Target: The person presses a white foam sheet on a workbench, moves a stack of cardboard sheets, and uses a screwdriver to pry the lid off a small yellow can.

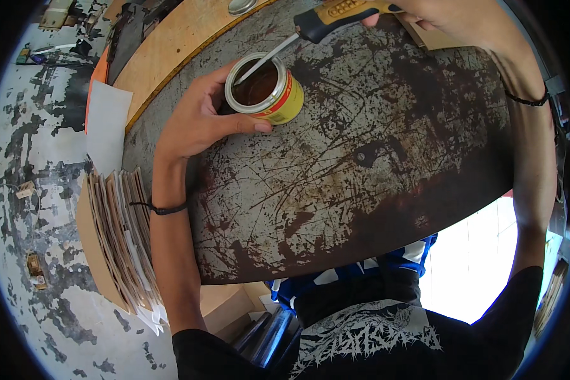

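Observation:
My left hand (pixel 193 120) is wrapped round a small yellow and red tin can (pixel 289 104), fingers behind it and thumb along its near side. The can has no lid on, and its mouth tilts toward me, showing dark brown contents. From the upper right, my right hand (pixel 440 19) grips a screwdriver (pixel 342 18) with a yellow and black handle. Its metal shaft slants down into the can, and the tip rests near the inner left wall. The far fingers of my right hand are cut off by the frame's upper edge.
Beneath the can lies a scratched, dark-stained tabletop (pixel 361 190). A round metal lid (pixel 241 6) sits on a curved wooden board (pixel 164 50) at the back. Stacked cardboard sheets (pixel 117 234) stand left of my forearm, near a white paper (pixel 107 120). A brown cardboard piece (pixel 440 39) lies under my right wrist.

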The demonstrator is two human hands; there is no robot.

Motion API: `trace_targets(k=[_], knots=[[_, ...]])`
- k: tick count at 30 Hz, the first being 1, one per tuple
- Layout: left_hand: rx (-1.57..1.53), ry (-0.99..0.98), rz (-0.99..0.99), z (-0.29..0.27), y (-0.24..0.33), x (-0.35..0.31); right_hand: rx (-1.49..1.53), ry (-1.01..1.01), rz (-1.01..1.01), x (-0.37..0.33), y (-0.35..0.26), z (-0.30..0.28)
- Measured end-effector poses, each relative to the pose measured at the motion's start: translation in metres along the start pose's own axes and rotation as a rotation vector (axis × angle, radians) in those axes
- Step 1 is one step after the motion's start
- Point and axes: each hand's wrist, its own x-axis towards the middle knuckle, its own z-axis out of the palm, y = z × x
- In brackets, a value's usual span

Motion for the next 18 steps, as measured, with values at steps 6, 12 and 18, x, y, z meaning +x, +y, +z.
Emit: trace_targets(k=[6,12,18], knots=[[0.039,-0.019,-0.045,-0.005,-0.001,-0.001,-0.073,0.119,0.115,0.006,-0.041,0.006],[0.067,0.084,0.035,0.021,0.011,-0.002,-0.120,-0.014,-0.143,-0.008,-0.011,-0.001],[0.140,0.186,0.016,0.028,0.013,-0.007,-0.357,0.244,-0.659,-0.005,0.017,0.014]])
